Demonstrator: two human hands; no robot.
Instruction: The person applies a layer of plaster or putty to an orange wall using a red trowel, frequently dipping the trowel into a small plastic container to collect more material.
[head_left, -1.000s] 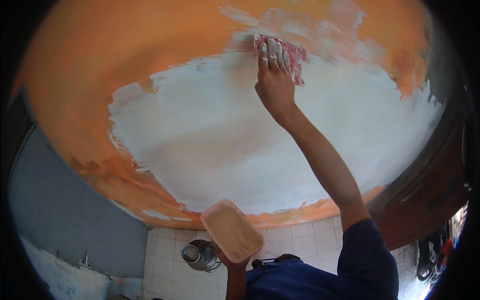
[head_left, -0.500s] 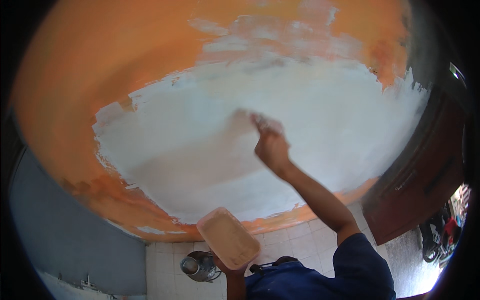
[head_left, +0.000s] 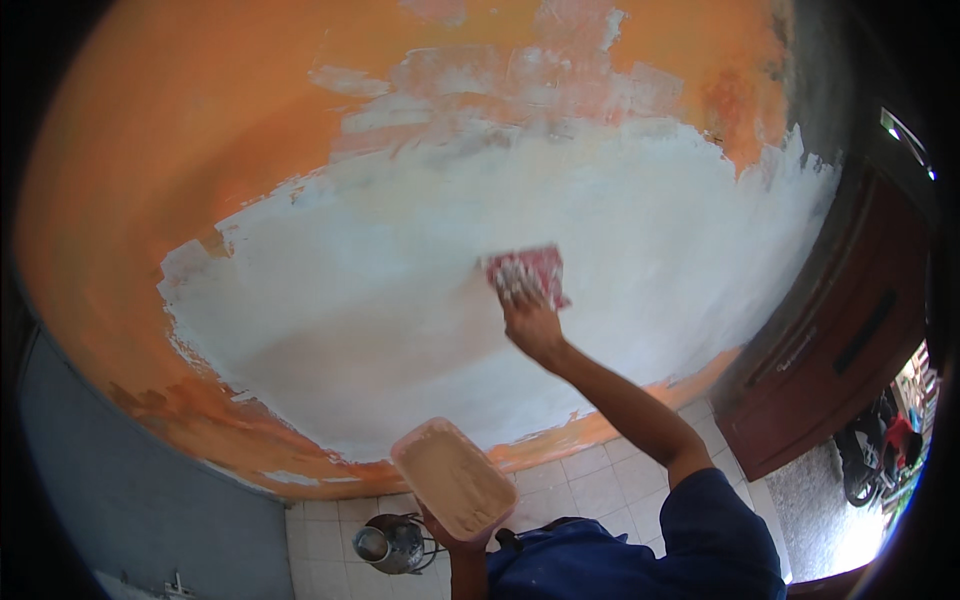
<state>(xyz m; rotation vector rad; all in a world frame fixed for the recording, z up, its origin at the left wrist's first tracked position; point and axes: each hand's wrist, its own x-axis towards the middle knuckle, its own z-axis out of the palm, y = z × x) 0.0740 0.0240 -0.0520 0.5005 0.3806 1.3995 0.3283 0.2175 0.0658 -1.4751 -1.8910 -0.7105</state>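
My right hand (head_left: 527, 318) is raised to the wall, its fingers whitened and closed on a flat, dark-red spreader (head_left: 545, 262) smeared with white. The spreader lies against the large white patch (head_left: 400, 270) on the orange wall (head_left: 110, 210). Low in front of me, my left hand (head_left: 455, 533) grips the near end of a shallow pinkish rectangular tub (head_left: 437, 425). The tub is tilted, with beige matter inside. Part of my left hand is hidden beneath it.
A metal pot-like container (head_left: 398, 545) stands on the pale tiled floor (head_left: 597, 492), left of the tub. A grey surface (head_left: 150, 460) borders the left side. At right are a dark-red door (head_left: 820, 360) and, beyond it, a motorbike (head_left: 865, 460).
My right hand has moved slightly down the wall, and the spreader, blurred and edge-on before, now shows its broad face. My left hand still holds the tub. The view has shifted a little.
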